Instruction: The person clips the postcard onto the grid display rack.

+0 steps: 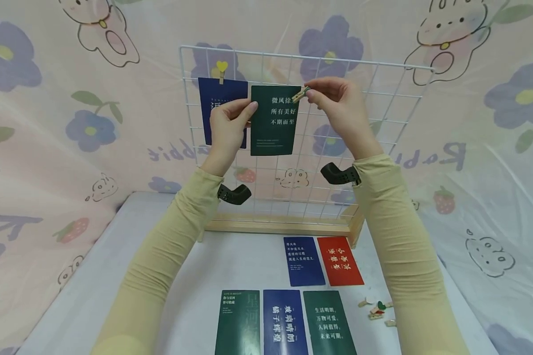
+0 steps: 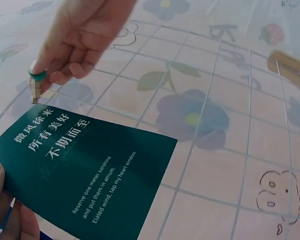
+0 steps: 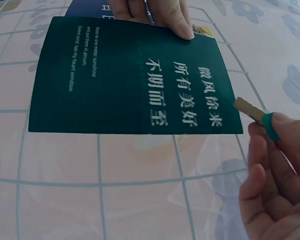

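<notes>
The green card (image 1: pixel 272 139) is up in front of the far wire grid (image 1: pixel 293 56), just right of a blue card (image 1: pixel 224 91) that has a heart clip (image 1: pixel 221 79) at its top. The left hand (image 1: pixel 230 122) pinches the green card by its left edge, maybe so the big white words are not covered and the right side is free. The right hand (image 1: pixel 343 102) pinches a little wooden clothespin (image 1: pixel 299 95) by its green end, probably so the tip can open. That tip is right at the card's top edge, near the right corner; I can't tell if it bites the card. On the near counter (image 1: pixel 240 261), other cards (image 1: pixel 305 261) lie flat in two rows, perhaps so each is easy to see. More clips (image 1: pixel 375 310) lie on the right, likely handy for the right hand.
</notes>
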Available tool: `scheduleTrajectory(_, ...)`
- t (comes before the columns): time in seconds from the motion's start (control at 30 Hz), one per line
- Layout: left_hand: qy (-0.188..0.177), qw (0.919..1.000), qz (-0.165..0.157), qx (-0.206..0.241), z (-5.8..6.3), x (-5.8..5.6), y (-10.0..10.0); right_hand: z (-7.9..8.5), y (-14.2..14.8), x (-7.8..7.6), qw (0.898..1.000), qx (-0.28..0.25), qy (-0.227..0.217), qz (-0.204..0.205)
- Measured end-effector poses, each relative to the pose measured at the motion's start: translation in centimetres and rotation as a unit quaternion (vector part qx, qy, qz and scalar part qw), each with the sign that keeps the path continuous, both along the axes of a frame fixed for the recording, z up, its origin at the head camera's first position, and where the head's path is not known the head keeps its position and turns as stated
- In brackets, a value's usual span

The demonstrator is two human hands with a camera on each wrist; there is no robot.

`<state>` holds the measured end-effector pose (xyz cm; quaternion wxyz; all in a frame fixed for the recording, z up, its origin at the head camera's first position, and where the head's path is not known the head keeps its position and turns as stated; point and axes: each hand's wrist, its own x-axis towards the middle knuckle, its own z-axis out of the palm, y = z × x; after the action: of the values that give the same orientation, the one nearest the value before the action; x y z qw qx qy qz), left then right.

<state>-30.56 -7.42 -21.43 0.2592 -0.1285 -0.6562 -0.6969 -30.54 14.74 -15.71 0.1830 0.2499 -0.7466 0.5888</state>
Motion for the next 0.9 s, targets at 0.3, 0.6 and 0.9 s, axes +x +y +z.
scheduleTrajectory(0.3,0.024,0.999,0.03,-0.024,0.1,-0.4,0.1,2.0,-1.4,0.7,0.998,0.025,0.034,-0.042)
scheduleTrajectory(0.6,0.058,0.9928,0.084,-0.063,-0.1,-0.8,0.0,2.6,-2.9,0.0,0.985,0.082,0.098,-0.113)
scheduleTrajectory(0.9,0.077,0.9873,0.118,-0.074,0.2,-0.7,0.1,2.9,-4.3,-0.8,0.962,0.151,0.144,-0.174)
